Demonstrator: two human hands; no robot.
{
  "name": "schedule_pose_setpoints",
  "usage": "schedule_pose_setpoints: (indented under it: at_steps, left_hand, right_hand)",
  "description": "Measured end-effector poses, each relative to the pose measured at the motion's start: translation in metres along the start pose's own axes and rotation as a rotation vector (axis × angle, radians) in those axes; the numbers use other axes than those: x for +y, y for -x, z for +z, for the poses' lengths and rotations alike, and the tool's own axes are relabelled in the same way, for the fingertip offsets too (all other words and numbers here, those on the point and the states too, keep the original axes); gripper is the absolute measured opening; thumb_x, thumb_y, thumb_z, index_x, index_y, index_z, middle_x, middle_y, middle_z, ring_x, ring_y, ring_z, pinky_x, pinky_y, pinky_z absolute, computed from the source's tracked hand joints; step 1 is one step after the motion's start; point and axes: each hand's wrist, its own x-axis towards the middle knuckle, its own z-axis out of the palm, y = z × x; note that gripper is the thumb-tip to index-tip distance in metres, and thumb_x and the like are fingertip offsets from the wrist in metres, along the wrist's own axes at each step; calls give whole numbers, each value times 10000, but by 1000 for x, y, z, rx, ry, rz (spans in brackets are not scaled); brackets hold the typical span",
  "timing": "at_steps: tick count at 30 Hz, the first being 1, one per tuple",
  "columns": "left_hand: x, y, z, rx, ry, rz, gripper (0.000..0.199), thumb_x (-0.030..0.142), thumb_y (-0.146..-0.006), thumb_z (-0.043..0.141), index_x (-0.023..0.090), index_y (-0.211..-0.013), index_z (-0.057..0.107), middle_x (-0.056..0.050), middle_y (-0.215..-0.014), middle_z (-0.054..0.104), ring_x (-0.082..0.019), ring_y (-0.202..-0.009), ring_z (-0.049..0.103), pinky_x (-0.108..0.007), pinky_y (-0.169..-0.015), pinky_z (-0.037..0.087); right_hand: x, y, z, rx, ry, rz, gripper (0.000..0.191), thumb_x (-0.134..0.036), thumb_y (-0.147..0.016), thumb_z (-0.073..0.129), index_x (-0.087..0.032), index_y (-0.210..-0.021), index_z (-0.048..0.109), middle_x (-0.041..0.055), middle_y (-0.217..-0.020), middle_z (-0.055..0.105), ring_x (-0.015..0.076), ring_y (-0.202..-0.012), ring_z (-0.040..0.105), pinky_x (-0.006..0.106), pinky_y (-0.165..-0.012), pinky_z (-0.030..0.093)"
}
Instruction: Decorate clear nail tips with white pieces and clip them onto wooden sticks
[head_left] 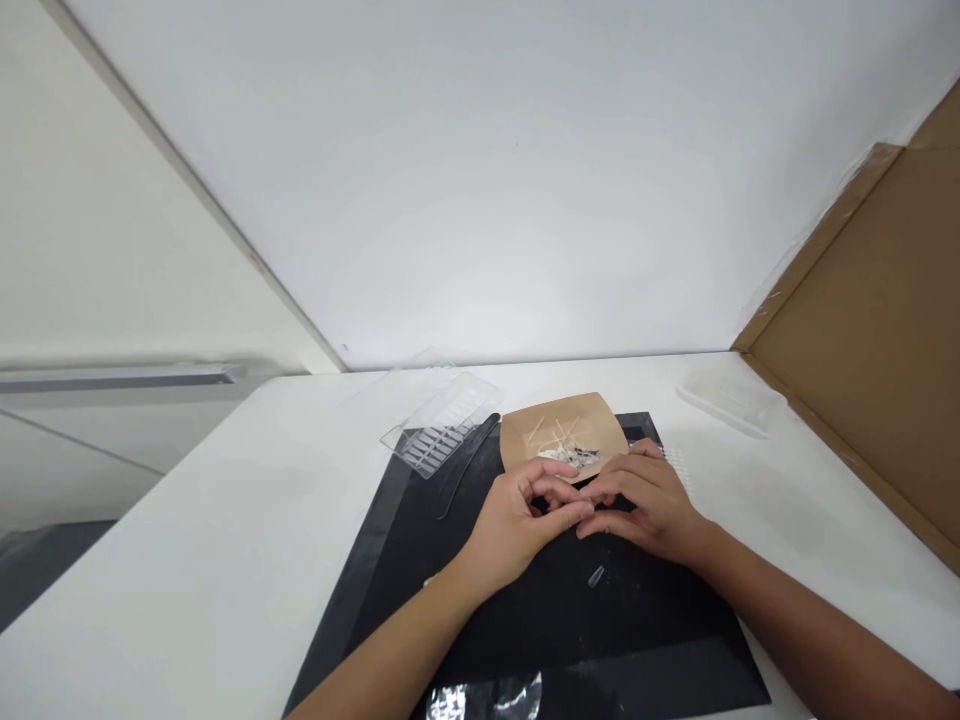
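My left hand [529, 515] is closed in a pinch over the black mat [525, 640]. Its thumb and fingertips meet those of my right hand [649, 500], which pinches too. Whatever lies between the fingertips is too small and covered to make out. A small clear false nail tip [596, 577] rests on the mat just below the hands. Right behind the fingers sits a brown paper tray [517, 430] with thin sticks and small scraps in it. Black curved tweezers [469, 465] lie to the left of the tray.
A clear plastic case [431, 440] with rows of nail tips stands at the mat's far left corner. Another translucent container [731, 400] is at the back right. A shiny clear piece [484, 697] lies at the near edge. Cardboard [862, 350] borders the table's right side.
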Motion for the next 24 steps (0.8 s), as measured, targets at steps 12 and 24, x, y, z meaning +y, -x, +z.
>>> schedule_pose_setpoints:
  at_steps: [12,24]
  left_hand:
    - [1,0,-12,63,-693,437,168,368,-952,695,203,-982,703,-5,-769,709,-150,-713,628,-273,-680,496]
    - [0,4,-11,-38,-1172,463,332,537,-951,677,209,-983,708,-64,-921,742,-215,-820,706,-289,-667,496]
  right_hand:
    - [15,2,-3,-84,-11,28,272,-460,-941,794,-246,-1100,740,-9,-850,736,134,-740,660,345,-764,359]
    - [36,9,-11,-280,102,6,315,-509,-904,817,-262,-1089,756,1,-983,712,160,-880,674,350,-828,372]
